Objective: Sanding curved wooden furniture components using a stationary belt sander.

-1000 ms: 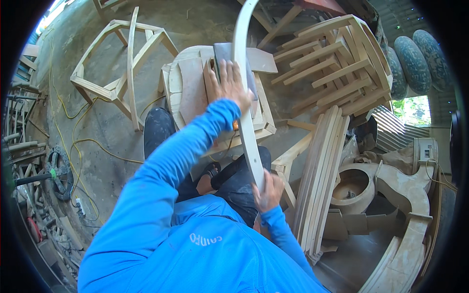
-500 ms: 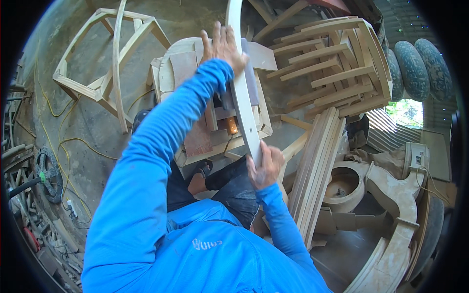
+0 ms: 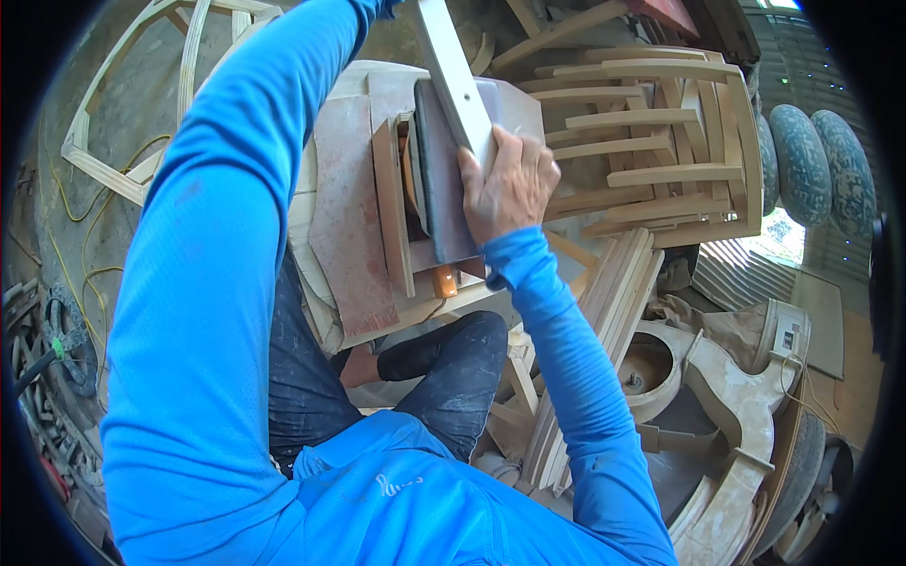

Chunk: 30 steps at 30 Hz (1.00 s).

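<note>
A pale, slightly curved wooden strip (image 3: 451, 71) with a small dark hole runs out past the top edge. Its near end is held by my right hand (image 3: 512, 184), thumb on one side and fingers on the other. The strip lies over a grey flat band (image 3: 451, 212), which looks like a sanding belt, set in a wooden frame (image 3: 389, 208). An orange part (image 3: 444, 281) shows beneath the band. My left arm stretches up along the strip's left side, and its hand is beyond the top edge.
Stacked wooden frames with slats (image 3: 665, 141) stand at the right, long boards (image 3: 613, 292) below them. A large pale casting with a round opening (image 3: 651, 368) sits lower right. Another wooden frame (image 3: 80, 141) and a yellow cord (image 3: 58, 193) lie at the left.
The strip and both hands have moved away from me, up the picture. My left hand has passed out of view. My right hand now sits over the grey band.
</note>
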Available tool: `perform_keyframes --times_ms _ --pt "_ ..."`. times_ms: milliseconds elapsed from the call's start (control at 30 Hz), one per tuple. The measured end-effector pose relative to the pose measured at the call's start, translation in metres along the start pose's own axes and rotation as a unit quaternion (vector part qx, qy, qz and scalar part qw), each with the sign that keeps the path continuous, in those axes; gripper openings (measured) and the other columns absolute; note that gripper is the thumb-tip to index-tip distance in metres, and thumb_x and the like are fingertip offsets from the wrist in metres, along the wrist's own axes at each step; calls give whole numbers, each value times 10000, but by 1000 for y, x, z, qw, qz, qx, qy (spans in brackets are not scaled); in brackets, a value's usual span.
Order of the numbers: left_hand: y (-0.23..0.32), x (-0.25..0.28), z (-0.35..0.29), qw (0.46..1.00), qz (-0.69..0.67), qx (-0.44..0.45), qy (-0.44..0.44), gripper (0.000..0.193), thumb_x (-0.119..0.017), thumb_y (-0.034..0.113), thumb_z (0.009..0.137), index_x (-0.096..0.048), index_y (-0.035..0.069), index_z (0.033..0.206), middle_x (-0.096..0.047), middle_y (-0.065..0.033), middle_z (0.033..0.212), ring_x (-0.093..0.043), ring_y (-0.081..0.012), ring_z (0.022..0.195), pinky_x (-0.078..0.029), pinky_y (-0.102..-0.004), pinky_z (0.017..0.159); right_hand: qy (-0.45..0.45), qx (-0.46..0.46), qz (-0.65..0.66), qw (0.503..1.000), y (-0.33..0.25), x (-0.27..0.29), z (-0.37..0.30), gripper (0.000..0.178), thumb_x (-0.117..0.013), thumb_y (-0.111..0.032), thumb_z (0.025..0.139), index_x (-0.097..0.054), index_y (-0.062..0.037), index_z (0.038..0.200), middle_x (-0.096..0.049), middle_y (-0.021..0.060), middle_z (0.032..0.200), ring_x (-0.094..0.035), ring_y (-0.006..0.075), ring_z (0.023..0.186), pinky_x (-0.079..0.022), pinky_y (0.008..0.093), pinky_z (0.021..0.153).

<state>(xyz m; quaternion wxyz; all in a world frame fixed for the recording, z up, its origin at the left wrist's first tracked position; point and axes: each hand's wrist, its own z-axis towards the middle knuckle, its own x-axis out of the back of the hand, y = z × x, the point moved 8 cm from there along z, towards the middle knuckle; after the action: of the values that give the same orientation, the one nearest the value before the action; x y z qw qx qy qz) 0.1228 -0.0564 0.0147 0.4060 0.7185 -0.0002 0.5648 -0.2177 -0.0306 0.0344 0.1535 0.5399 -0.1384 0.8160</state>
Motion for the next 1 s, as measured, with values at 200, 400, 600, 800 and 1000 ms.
perform_keyframes --times_ms 200,400,600,800,1000 --pt "-12 6 5 989 -118 -85 -21 832 -628 472 843 -384 209 1595 -324 -257 1592 -290 -430 1498 -266 -571 1221 4 22 -24 999 3 -4 24 499 -691 -418 918 -574 -67 1254 -543 140 1120 -496 319 1096 -339 472 985" --pt "-11 -5 -40 997 -15 9 71 851 -618 432 822 -367 199 1600 -232 -275 1635 -247 -441 1521 -240 -532 1246 -4 25 1 1000 11 19 -32 523 -714 -387 895 -541 -81 1282 -538 143 1141 -497 327 1117 -343 475 996" --pt "26 -32 -146 991 95 -31 86 822 -539 441 891 -266 274 1648 -152 -261 1697 -75 -407 1593 -35 -576 1274 -12 -3 17 1000 24 54 -147 590 -766 -308 832 -509 -78 1311 -533 140 1128 -495 328 1130 -342 472 1008" --pt "68 -72 -301 991 105 -73 36 839 -558 450 897 -251 260 1655 -131 -276 1696 -17 -406 1597 -6 -602 1263 -60 -52 137 987 26 110 -298 636 -808 -223 788 -532 -34 1330 -555 199 1153 -534 390 1058 -436 486 948" --pt "83 -77 -337 989 76 -128 13 844 -637 447 830 -368 259 1608 -192 -259 1686 -32 -418 1593 -3 -644 1246 -56 -105 116 986 -2 121 -339 620 -799 -273 815 -590 -32 1346 -560 171 1196 -527 360 1094 -412 487 973"
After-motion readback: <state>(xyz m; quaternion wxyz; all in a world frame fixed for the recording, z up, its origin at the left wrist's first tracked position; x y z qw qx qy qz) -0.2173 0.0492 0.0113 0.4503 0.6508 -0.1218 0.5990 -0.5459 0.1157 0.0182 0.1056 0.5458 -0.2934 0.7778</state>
